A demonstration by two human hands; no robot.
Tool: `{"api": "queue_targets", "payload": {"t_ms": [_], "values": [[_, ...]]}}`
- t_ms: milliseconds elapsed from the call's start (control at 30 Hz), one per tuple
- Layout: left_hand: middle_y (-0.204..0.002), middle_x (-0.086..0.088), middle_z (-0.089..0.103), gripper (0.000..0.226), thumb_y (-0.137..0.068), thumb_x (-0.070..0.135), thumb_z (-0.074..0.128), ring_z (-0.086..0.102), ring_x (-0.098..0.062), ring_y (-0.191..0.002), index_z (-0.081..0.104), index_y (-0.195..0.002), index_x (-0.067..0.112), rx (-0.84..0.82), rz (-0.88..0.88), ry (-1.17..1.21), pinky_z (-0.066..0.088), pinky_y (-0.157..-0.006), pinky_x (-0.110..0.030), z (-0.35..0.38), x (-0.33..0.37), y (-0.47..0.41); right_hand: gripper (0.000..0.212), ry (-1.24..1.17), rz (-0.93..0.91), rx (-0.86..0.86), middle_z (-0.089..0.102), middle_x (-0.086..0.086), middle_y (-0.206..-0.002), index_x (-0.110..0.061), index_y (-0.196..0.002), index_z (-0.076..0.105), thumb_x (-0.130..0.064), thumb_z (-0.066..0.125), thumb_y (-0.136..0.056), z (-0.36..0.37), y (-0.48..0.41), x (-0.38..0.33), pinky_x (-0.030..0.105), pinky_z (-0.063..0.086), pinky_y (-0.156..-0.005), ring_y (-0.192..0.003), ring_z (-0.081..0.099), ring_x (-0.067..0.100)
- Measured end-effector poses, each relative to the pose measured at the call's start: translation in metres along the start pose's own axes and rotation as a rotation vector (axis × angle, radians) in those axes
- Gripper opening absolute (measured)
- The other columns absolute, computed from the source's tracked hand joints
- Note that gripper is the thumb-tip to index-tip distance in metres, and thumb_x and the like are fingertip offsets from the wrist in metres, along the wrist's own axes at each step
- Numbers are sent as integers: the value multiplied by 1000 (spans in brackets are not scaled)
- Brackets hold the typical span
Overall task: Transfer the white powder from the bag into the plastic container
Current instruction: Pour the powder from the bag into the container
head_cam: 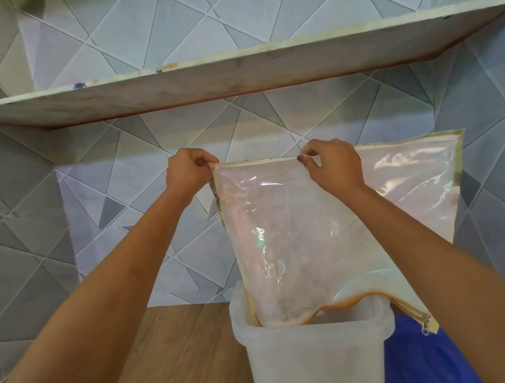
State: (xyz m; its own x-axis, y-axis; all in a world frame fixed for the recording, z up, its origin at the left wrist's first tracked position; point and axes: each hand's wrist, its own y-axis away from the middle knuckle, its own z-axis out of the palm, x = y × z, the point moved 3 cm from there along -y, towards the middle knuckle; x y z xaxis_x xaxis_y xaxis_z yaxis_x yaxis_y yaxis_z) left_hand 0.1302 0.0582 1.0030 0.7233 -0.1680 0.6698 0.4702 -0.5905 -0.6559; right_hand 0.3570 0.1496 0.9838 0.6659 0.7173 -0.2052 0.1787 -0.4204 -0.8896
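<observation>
Wood-grain countertop (181, 345) | left hand (189, 172) and right hand (332, 164) pinch upturned clear zippered bag (297, 227) by its closed edge | open mouth inside translucent plastic container (315, 363), so powder drains

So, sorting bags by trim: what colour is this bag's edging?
Pale yellow edging on the bag; head view.
</observation>
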Motion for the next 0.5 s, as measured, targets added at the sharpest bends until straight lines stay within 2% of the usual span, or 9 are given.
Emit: {"api": "queue_targets", "payload": {"t_ms": [67, 167, 267, 333, 400, 433, 467, 500], "values": [[-94, -13, 68, 15, -84, -3, 61, 62, -21, -86, 71, -93, 5, -56, 25, -42, 55, -87, -36, -1, 0, 1, 21, -54, 59, -2, 72, 7, -99, -14, -100, 70, -27, 57, -90, 1, -1, -1, 34, 44, -86, -97, 59, 26], [-101, -16, 69, 18, -85, -4, 59, 62, -22, -89, 71, -96, 3, -85, 57, -64, 54, -88, -34, -1, -3, 1, 16, -121, 132, -18, 73, 7, -99, -13, -96, 72, -22, 62, -88, 3, -4, -1, 36, 48, -89, -97, 61, 26], [-122, -15, 63, 31, -89, 3, 54, 60, -27, -111, 60, -119, 9, 10, 121, -109, 48, -97, -36, 0, -2, -1, 17, -134, 143, -4, 73, 9, -98, -11, -96, 73, -21, 61, -88, 3, -7, -3, 37, 48, -91, -95, 62, 28], [-146, -10, 42, 53, -90, 9, 53, 40, -26, -135, 38, -140, 14, 164, 231, -103, 33, -111, -37, -3, 5, 4, 17, -129, 129, 25, 73, 10, -96, -10, -96, 72, -20, 60, -89, 3, -6, -2, 37, 47, -90, -92, 62, 29], [-158, -2, 14, 71, -84, 7, 50, 16, -25, -146, 19, -148, 12, 356, 435, -140, 16, -119, -39, -6, 12, 15, 16, -115, 113, 53, 73, 11, -95, -9, -95, 72, -17, 60, -89, 3, -6, -1, 38, 47, -89, -90, 63, 29], [-157, 0, 6, 76, -81, 9, 48, 11, -25, -147, 15, -149, 11, 329, 535, -213, 11, -120, -40, 0, 13, 18, 16, -110, 110, 63, 73, 10, -95, -9, -94, 72, -16, 59, -89, 3, -6, 0, 38, 47, -89, -89, 63, 29], [-157, -2, 6, 76, -78, 14, 45, 11, -24, -147, 16, -149, 11, 181, 597, -293, 9, -121, -41, 9, 13, 18, 15, -108, 111, 73, 73, 10, -94, -9, -93, 72, -15, 59, -89, 3, -6, 0, 38, 46, -89, -89, 63, 29], [-158, -4, 14, 75, -76, 20, 41, 16, -23, -146, 20, -148, 14, -55, 601, -366, 8, -121, -39, 20, 11, 18, 15, -107, 114, 81, 73, 10, -94, -9, -92, 72, -14, 59, -89, 3, -5, 0, 38, 46, -89, -89, 63, 29]]}}
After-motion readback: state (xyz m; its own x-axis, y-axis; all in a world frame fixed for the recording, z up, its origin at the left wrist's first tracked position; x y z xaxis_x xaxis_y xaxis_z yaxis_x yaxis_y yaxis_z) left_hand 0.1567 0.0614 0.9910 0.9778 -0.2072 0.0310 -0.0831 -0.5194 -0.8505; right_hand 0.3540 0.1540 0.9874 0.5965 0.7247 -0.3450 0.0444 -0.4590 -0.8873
